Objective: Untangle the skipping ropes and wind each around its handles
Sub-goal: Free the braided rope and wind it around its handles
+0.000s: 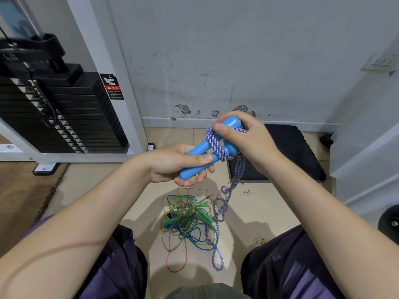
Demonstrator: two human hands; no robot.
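Note:
Two blue plastic handles (200, 148) lie side by side in the air in front of me. My left hand (172, 164) grips their lower ends. My right hand (244, 137) holds their upper ends, with the thumb pressing the purple-and-white braided rope (212, 140) against them. That rope crosses the handles in a few turns, then hangs down past my right wrist to the floor, where it ends in a loop (218, 260). On the floor between my knees lies a tangle of thin clear, green and blue ropes (187, 223) with green handles (172, 221) in it.
A black weight stack (64, 117) in a white frame stands at the left. A dark mat (287, 152) lies on the floor behind my right hand, against the grey wall. A black round weight (390, 223) shows at the right edge.

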